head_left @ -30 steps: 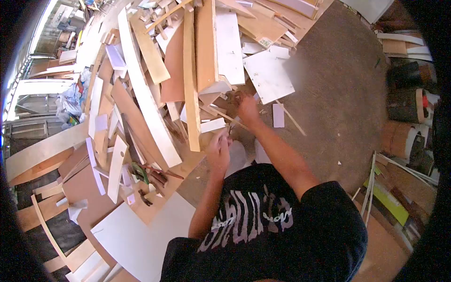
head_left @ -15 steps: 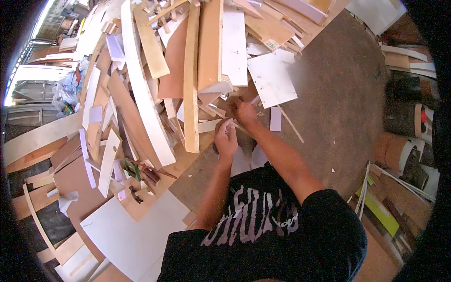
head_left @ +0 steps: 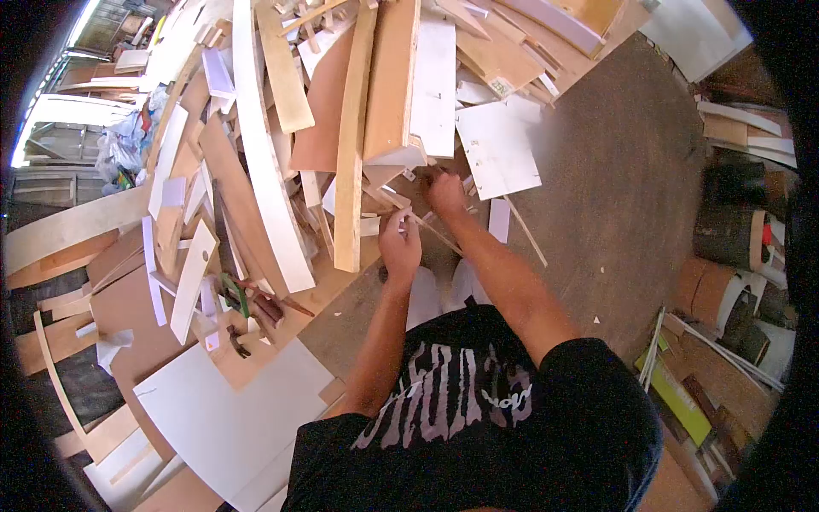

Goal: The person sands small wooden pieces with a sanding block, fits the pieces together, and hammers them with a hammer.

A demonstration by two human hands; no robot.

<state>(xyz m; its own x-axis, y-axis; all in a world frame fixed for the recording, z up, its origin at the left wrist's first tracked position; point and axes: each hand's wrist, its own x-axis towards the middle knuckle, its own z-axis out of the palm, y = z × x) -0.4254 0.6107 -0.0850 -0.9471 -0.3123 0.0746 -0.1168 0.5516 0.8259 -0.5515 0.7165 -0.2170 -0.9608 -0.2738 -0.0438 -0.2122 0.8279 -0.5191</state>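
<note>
My left hand (head_left: 399,247) is closed, its fingers curled at the edge of the wood pile; a bit of something pale shows between them, too small to name. A thin wooden strip (head_left: 437,232) runs from beside these fingertips down to the right; whether they grip it I cannot tell. Further forward, my right hand (head_left: 446,194) is closed too, fingertips pointing under the end of a long wooden box-like piece (head_left: 394,119). What it holds, if anything, is hidden. A white square board (head_left: 499,149) lies just right of it, and a pale lilac strip (head_left: 499,220) is below that board.
Long boards (head_left: 266,162) and offcuts are heaped ahead and left. A hammer (head_left: 239,343) and a green-handled tool (head_left: 235,294) lie near a large white panel (head_left: 247,418). Brown floor (head_left: 614,196) stretches right, toward stacked scraps (head_left: 682,392) and dark cylindrical containers (head_left: 725,230).
The view has shifted slightly. Both hands stay close together at the same part of the pile; the left fingers have turned and curled a little more.
</note>
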